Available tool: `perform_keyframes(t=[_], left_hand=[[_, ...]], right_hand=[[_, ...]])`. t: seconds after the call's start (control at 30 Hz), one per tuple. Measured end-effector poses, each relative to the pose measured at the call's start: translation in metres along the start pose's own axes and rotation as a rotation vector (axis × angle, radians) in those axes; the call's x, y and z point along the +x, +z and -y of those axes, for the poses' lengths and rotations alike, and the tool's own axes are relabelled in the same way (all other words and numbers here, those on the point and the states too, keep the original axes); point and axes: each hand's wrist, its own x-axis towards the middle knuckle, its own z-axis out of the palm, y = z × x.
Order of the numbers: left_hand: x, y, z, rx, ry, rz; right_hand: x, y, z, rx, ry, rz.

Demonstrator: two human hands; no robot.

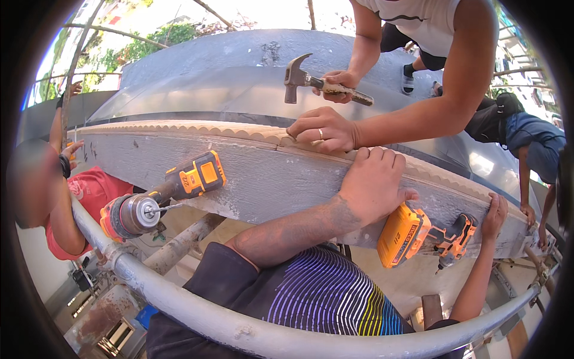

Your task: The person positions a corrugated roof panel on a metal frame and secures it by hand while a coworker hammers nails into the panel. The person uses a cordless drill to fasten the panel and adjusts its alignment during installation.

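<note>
A: Where is the long, pale wooden strip with a scalloped edge (239,131)?

B: Along the top of the grey, rough-faced ledge (263,179), running from the left side toward the far right.

A: And the wearer's left hand (373,179)?

B: On the front edge, fingers close together and bent over the strip, thumb out to the right. I can't tell whether they grip it.

A: The right hand (495,216)?

B: Farther right, raised to the strip's edge with the fingers pointing up. Their hold is too small to make out.

A: What is near them?

B: An orange-and-black cordless drill (457,238), just below the left hand and between the two; its support is unclear. A second yellow-and-black drill with a long, thin bit (166,208) is on the left, near a co-worker in a red shirt (98,194).

A: Who is across the ledge?

B: A co-worker in a white sleeveless top (427,27), holding a claw hammer with a worn handle (314,81) above the strip and pressing the other, ringed hand (326,128) onto it, just beside the wearer's left hand.
</note>
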Motion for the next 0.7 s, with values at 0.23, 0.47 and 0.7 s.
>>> perform_keyframes(t=[0.23, 0.47, 0.7], left_hand=[[0.0, -0.003, 0.001, 0.023, 0.012, 0.019], [-0.003, 0.003, 0.004, 0.03, 0.041, -0.025], [-0.004, -0.003, 0.002, 0.042, 0.039, -0.005]], right_hand=[[-0.002, 0.001, 0.005, -0.009, -0.021, -0.041], [-0.003, 0.003, 0.003, -0.003, 0.003, -0.031], [-0.002, 0.003, 0.001, 0.019, -0.012, -0.026]])
